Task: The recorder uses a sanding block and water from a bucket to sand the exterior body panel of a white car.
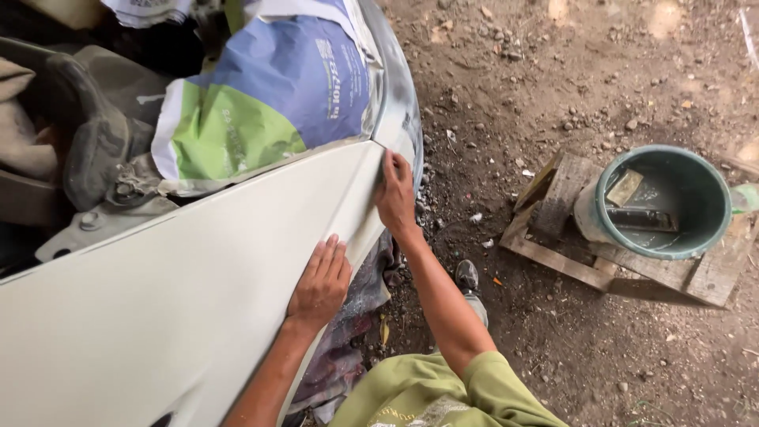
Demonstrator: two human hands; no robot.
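A pale cream car body panel [158, 292] fills the lower left. My left hand [322, 282] lies flat on its surface near the right edge, fingers together and holding nothing. My right hand [395, 194] presses on the panel's edge near its pointed tip, fingers curled over the rim. Whether a small piece of sanding paper sits under the right fingers is not clear. A blue, green and white printed sack [269, 99] covers the part of the car above the panel.
A green bucket [715, 202] holding water and a dark block stands on a small wooden pallet [561, 261] at the right. Bare dirt with pebbles surrounds it. A dirty cloth [348, 348] hangs below the panel. Dark engine-bay parts [87, 134] show at upper left.
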